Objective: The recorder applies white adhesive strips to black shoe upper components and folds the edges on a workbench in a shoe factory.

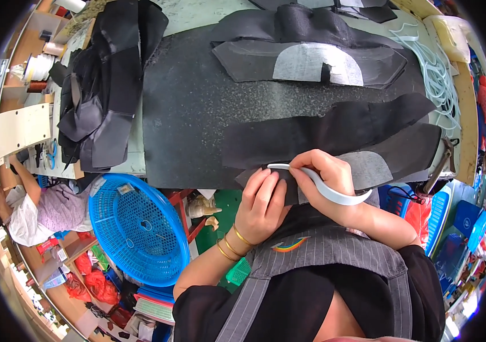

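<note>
At the near edge of the table, my right hand [328, 176] is closed in a pinch on a narrow white strip [339, 196]. The strip's loose end curves out below that hand, and its short front end lies by my left fingertips. My left hand [263, 199] has its fingers pressed together on the near edge of a black fabric piece [408, 151] with a grey rounded patch [367, 168]. Whether the left fingers also touch the strip, I cannot tell. Another black piece [322, 128] lies just beyond both hands.
Farther back lie black pieces [243, 60] with a pale rounded patch. Black pieces [106, 108] are heaped at left, pale cords [433, 74] coiled at right. A hammer [442, 162] rests at the right edge. A blue basket [169, 216] stands left; another person [38, 211] is beyond it.
</note>
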Tool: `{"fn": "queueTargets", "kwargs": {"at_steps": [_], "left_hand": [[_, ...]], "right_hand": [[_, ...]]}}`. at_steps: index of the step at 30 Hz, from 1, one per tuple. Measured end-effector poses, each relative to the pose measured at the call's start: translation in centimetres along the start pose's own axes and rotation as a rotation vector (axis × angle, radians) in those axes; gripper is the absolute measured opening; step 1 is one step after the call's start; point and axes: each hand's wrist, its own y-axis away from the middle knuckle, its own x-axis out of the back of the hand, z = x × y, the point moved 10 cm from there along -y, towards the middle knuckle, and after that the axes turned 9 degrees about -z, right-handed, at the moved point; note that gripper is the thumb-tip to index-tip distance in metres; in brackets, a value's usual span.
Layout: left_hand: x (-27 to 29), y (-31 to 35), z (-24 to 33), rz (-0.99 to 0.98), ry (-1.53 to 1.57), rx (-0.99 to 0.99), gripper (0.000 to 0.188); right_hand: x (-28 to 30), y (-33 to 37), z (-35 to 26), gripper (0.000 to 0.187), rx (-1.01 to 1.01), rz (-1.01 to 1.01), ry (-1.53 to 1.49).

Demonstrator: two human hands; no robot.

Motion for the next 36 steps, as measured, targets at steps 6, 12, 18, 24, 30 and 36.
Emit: {"fn": "queueTargets", "kwargs": {"at_steps": [6, 12, 18, 24, 30, 36], "left_hand": [[-1.1, -0.8, 0.1, -0.155, -0.155, -0.025, 0.052], [-0.7, -2.5, 0.7, -0.213, -0.251, 0.028, 0.068], [-1.2, -4.3, 2.1, -0.324, -0.329, 0.082, 0.069], [-3.9, -7.5, 6.4, -0.348, -0.432, -0.221, 0.034], [-3.8, -8.5, 5.7, -0.439, -0.252, -0.24, 0.061], [-5.9, -9.7, 7.8, -0.535, -0.428, -0.099, 0.081]], "right_hand": [[0.9, -0.3, -0.6, 0.009, -0.005, -0.042, 0.07], [6.3, 2.2, -0.8, 0.014, 0.007, -0.022, 0.331], [7.4, 2.1, 0.7, 0.011, -0.087, 0.034, 0.319], [7.6, 1.6, 1.5, 0.012, -0.122, -0.027, 0.369], [12.8, 4.8, 2.7, 0.013, -0.08, 0.14, 0.261], [13.1, 4.4, 5.0, 0.011, -0.165, 0.172, 0.205]]}}
